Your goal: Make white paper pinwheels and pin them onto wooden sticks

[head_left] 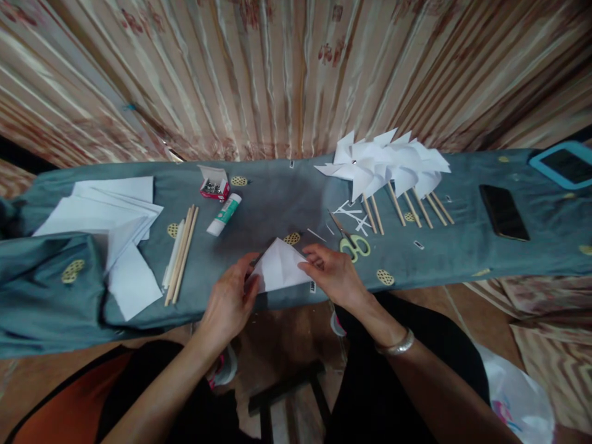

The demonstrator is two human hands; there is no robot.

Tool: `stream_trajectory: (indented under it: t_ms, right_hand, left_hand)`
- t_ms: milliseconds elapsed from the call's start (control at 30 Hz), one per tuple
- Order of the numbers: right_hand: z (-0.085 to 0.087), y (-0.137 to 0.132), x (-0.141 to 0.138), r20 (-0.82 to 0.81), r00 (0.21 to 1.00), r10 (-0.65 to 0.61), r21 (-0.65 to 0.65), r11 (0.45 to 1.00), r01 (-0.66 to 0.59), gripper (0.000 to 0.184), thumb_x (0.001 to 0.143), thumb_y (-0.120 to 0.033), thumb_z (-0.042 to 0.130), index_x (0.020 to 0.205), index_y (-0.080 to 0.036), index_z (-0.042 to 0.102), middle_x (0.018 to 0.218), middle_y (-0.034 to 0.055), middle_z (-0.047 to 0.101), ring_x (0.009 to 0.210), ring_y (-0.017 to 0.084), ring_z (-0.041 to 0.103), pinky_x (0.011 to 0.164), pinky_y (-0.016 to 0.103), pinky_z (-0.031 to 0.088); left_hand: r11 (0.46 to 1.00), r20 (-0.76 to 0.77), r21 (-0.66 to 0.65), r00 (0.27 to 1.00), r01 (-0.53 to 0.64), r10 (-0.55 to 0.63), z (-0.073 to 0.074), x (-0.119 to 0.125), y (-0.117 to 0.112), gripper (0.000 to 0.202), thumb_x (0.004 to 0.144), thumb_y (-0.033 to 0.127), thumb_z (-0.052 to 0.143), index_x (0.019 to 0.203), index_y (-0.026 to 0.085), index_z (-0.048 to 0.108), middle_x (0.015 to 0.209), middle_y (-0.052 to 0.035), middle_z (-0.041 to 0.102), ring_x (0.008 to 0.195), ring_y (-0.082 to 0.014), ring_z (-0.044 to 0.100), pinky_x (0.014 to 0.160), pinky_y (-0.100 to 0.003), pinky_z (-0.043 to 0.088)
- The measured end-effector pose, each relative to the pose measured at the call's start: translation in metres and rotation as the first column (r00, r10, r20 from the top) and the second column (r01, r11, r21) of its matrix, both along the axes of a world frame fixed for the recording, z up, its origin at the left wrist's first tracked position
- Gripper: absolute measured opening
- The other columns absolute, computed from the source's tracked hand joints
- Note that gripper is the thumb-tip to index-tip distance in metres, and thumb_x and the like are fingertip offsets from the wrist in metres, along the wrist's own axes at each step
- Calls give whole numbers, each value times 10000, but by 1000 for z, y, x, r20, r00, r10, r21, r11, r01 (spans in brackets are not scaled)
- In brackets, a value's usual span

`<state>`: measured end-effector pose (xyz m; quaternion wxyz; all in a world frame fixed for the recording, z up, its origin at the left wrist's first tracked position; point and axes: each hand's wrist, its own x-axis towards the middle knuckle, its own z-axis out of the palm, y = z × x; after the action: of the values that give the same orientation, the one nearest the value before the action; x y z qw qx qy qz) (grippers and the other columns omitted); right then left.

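Note:
A white paper folded into a triangle lies at the near edge of a narrow table covered in grey-blue cloth. My left hand pinches its lower left corner with closed fingers. Pressing down on the paper's right edge is my right hand, fingers curled onto it. Yellow-handled scissors lie just right of my right hand. A glue stick and a small red box of pins lie beyond the paper to the left.
Finished white paper pinwheels on wooden sticks lie at the back right. A stack of white sheets and several loose sticks sit at the left. A black phone and a blue-framed tablet lie far right. A striped curtain hangs behind.

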<state>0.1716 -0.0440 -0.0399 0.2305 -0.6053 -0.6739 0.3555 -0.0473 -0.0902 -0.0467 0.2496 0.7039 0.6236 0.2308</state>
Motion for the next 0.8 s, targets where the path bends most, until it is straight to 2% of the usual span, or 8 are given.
stream_trajectory:
  t_ms: [200,800]
  right_hand:
    - [3,1,-2,16,1000,-22,-27,999,22,229,792,-239,688,1015,-185,690,827,33,751,743,175,700,724,307,520]
    - [2,6,-5,37,998,-45,-22,999,46,227,787,-256,660,1005,-199,687,809,24,746,755,188,693,720,312,481]
  left_hand:
    - [999,-69,19,997,28,-27,0,-1,2,407,921,298,410,1268,96,476,851,-77,655,755,-220,634,697,-353,516]
    - [1000,-91,16,996,10,-8,4,0,9,382,900,283,429,1248,133,474,808,-41,668,637,-187,623,619,-316,501]
